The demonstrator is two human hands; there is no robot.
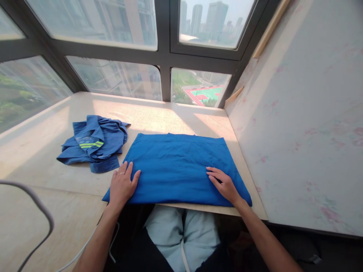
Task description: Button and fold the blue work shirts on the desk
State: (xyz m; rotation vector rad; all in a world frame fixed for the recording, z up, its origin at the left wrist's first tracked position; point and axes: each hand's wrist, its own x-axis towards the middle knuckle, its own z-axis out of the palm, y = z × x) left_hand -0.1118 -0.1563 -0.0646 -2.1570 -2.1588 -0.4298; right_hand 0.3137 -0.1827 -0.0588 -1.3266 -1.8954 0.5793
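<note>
Blue cloth (172, 170): lies spread flat at the centre of the frame, broad along the lower edge and narrower along the upper one; shows faint creases and a seam line near the upper edge; pokes out in a pointed corner at lower left.

Left hand (122, 184): rests palm down on the left border of the blue cloth, left of the frame's centre; fingers a little spread, thumb held apart and pointing to the upper right; wears a ring (122, 173) on one finger.

Right hand (224, 186): lies on the right part of the blue cloth, right of the frame's centre; fingers loosely extended toward the left, slightly apart at the tips, pinching nothing visible.

Second garment (98, 145): sits loosely bunched left of the centre, just beside the blue cloth; carries two yellow-green stripes.

Tabletop (76, 183): stretches pale under both fabrics, sunlit in patches toward the upper middle.

Grey cable (47, 211): curves through the lower left.

Pale trousers (167, 230): visible at bottom centre, below the table edge.

Window frame (166, 56): crosses the top, dark.

Floral wall (306, 124): fills the right side.
</note>
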